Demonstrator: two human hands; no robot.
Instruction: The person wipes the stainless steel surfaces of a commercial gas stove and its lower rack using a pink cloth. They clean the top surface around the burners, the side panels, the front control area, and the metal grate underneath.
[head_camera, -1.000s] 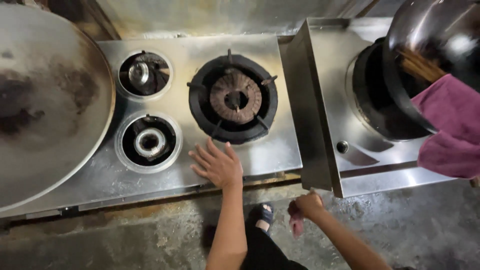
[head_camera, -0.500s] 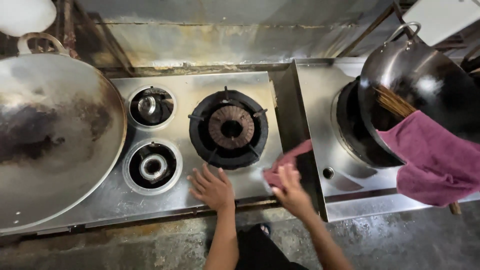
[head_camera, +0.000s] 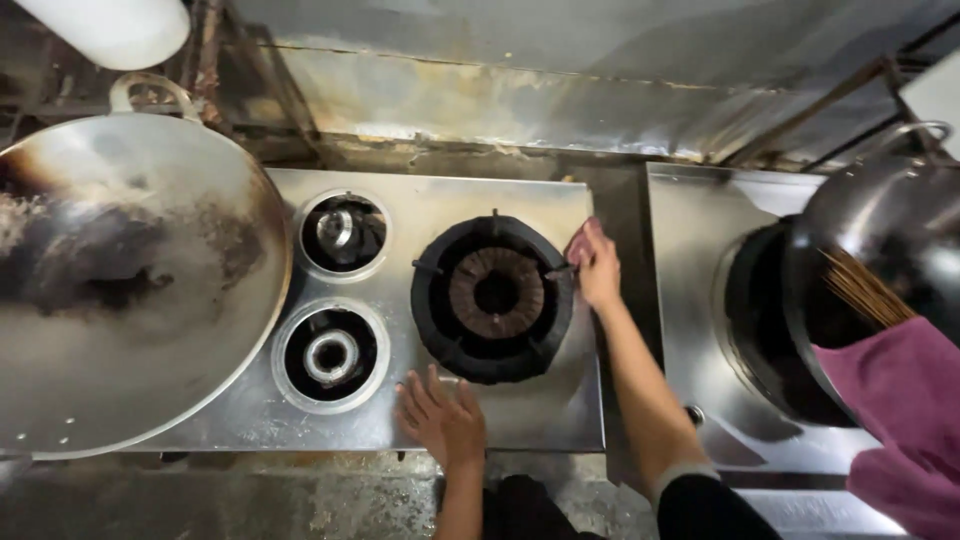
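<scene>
Moved up: right hand (head_camera: 598, 268) fingers grip cloth (head_camera: 579, 243) by burner (head_camera: 495, 295); left hand (head_camera: 443, 420) flat, open.

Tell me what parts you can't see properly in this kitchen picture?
All in the head view:
- Pink cloth: mostly hidden under the right hand.
- Big wok: its left side is cut off by the picture's edge.
- Dark wok: cut off at the right edge, partly covered by a purple towel.
- Left hand: flat on the stove, palm hidden.

Dim, sharp (glare on steel)
</scene>
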